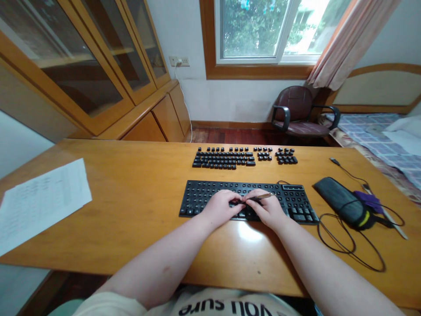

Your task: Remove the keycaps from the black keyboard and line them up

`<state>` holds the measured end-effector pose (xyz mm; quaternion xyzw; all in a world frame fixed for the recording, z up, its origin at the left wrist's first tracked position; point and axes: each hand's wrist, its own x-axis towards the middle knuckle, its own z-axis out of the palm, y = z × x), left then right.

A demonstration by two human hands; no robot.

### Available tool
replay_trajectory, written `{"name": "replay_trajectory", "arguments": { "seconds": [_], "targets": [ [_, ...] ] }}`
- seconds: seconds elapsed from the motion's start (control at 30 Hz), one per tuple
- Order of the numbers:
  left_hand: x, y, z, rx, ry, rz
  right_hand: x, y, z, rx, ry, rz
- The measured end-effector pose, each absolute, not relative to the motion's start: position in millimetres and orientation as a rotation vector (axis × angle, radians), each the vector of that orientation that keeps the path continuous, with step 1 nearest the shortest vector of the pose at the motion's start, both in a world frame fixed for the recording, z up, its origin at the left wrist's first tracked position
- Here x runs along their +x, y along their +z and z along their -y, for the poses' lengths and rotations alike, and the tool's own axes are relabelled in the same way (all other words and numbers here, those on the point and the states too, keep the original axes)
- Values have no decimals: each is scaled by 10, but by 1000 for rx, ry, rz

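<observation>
A black keyboard [210, 186] lies across the desk in front of me; most of its key places show bare posts, while a few caps sit along its bottom row. My left hand [222, 207] rests over the keyboard's lower middle, thumb and fingers pinched together. What they pinch is dark and mostly hidden. Close beside it, my right hand [269, 210] grips a slim brown stick-like tool [263, 196], tip towards the left fingertips. Behind the keyboard, loose black keycaps [223, 159] are laid out in rows like a key layout.
On the wooden desk [138, 197], a written paper sheet [46, 197] lies left. At right are a dark pouch [342, 199], a purple cloth [368, 202] and a looped black cable [353, 250]. A cabinet [131, 87], chair [297, 109] and bed [375, 127] stand beyond.
</observation>
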<state>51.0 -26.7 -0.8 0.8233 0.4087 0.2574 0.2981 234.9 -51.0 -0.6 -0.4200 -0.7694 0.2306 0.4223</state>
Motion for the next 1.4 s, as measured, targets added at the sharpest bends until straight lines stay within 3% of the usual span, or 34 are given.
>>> {"name": "replay_trajectory", "arguments": {
  "seconds": [0.47, 1.03, 1.27, 1.4],
  "targets": [
    [480, -19, 260, 2236, 667, -948, 2327, 21, 536, -809, 405, 2179],
    [499, 45, 279, 2117, 694, -1020, 2339, -51, 493, -983, 758, 1746],
    [489, 40, 247, 1826, 687, -990, 2366, -79, 494, -1068, 954, 1602],
    [460, 24, 201, 1577, 647, -916, 2386, -51, 508, -1002, 890, 1681]
  ]
}}
